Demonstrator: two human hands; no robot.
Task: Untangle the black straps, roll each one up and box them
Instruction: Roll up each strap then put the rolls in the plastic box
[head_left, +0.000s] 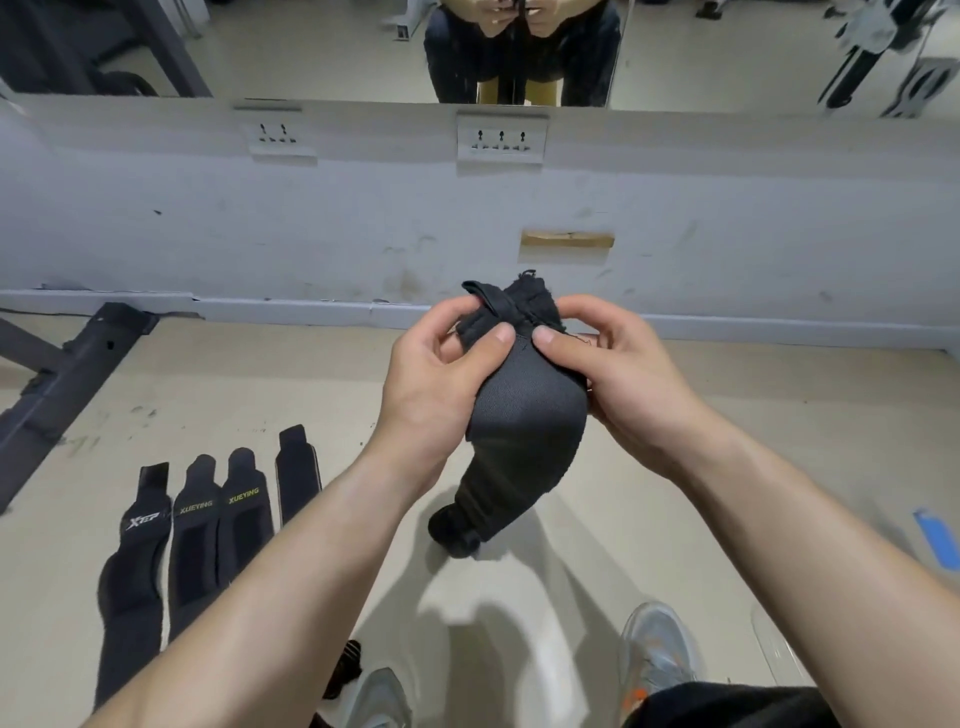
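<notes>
Two pale shoes (657, 649) stand on the floor (753, 447) nearest the camera. To their left, four flat straps (208, 545) lie side by side on the floor. Higher up, the left grip (436, 374) and right grip (618, 364) both pinch the bunched upper end of a wide black strap (524, 415), thumbs pressed on it. Its rolled end (454, 532) hangs low near the floor. Beyond is a scuffed wall (363, 223) with sockets (501, 140).

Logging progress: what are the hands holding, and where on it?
The left hand and right hand both pinch a black strap at its bunched upper end.
</notes>
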